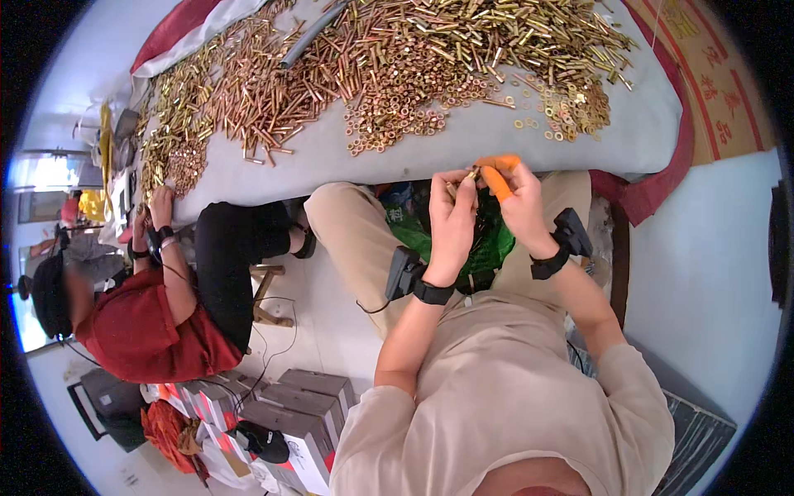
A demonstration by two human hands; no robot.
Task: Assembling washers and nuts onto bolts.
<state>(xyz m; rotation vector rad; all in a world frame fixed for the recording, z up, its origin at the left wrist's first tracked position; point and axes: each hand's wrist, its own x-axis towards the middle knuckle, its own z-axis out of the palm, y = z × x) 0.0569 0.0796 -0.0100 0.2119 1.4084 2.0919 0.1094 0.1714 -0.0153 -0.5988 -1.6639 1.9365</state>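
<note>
My left hand (453,221) is closed at the table's near edge. Between its fingers is a small brass-coloured metal bolt (472,174), partly hidden by them. My right hand (521,207), with orange covers (496,182) on some of its fingers, is closed right beside it, fingertips meeting at the bolt's end. Whatever small piece those fingertips pinch is too hidden to name. Beyond my hands, a heap of gold-coloured washers and nuts (397,116) lies on the grey-covered table (463,153). Long brass-coloured metal pieces (397,41) are piled behind them.
A grey tube (313,35) rests among the metal pieces. To the left, a person in a red top (157,331) works at the same table. A green plastic bag (488,248) is between my knees. Boxes (289,422) stand on the floor at lower left; a cardboard sheet (719,74) is at the right.
</note>
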